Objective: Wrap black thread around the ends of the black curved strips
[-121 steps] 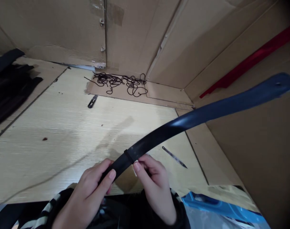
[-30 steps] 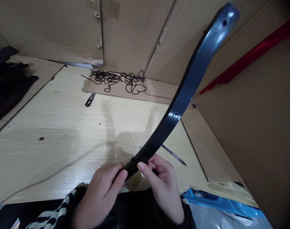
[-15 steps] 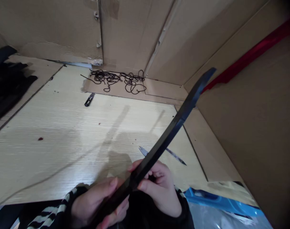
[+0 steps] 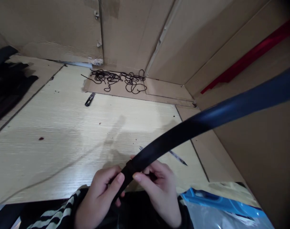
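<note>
Both my hands hold a long curved navy plastic strip (image 4: 207, 122) close to my body, its far end running out past the right edge of the view. My left hand (image 4: 99, 194) grips its lower end from the left. My right hand (image 4: 156, 190) pinches it from the other side, next to a dark band (image 4: 129, 168) wrapped around the strip. The strip's lowest tip is partly hidden behind my fingers. A striped sleeve (image 4: 54, 213) covers my left wrist.
Below the hands lies a light wood board (image 4: 51, 149) holding black snips (image 4: 89, 99) and a pointed metal tool (image 4: 177, 158). Beyond it sits tangled black cord (image 4: 116, 81). Cardboard walls (image 4: 254, 159), a red strip (image 4: 250, 60), black fabric (image 4: 6, 82) and a blue-edged plastic bag (image 4: 218, 203) surround it.
The strip has swung down from pointing up and to the right, and now stretches flatter toward the right edge. Both hands have stayed on it and turned it, showing its broad face.
</note>
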A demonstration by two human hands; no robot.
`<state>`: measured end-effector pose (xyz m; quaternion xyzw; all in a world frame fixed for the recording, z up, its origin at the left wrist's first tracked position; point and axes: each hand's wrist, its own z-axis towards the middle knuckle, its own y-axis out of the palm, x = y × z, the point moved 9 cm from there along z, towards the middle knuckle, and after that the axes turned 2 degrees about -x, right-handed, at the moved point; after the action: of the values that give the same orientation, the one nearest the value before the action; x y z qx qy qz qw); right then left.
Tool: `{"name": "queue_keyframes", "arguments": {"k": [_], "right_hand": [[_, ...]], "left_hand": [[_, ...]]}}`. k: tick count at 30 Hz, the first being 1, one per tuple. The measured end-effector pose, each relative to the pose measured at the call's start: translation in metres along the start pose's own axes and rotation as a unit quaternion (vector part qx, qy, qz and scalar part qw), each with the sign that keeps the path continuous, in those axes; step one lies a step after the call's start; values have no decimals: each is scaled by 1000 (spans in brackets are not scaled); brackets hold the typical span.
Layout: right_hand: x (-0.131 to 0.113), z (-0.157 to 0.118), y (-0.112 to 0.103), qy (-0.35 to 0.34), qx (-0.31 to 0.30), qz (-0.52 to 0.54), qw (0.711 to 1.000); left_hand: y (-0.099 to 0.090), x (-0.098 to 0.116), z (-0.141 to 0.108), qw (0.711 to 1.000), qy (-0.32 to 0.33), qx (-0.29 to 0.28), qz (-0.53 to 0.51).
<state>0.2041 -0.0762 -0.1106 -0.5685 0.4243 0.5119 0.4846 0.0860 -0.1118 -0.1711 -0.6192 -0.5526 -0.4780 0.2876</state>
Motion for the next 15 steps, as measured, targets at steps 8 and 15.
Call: {"name": "queue_keyframes", "arguments": {"k": [8, 15], "right_hand": [[10, 8, 8, -11, -100, 77, 992], [7, 5, 2, 13, -16, -29, 999]], "left_hand": [[47, -13, -6, 903, -67, -307, -294], [8, 4, 4, 997, -15, -66, -26]]}}
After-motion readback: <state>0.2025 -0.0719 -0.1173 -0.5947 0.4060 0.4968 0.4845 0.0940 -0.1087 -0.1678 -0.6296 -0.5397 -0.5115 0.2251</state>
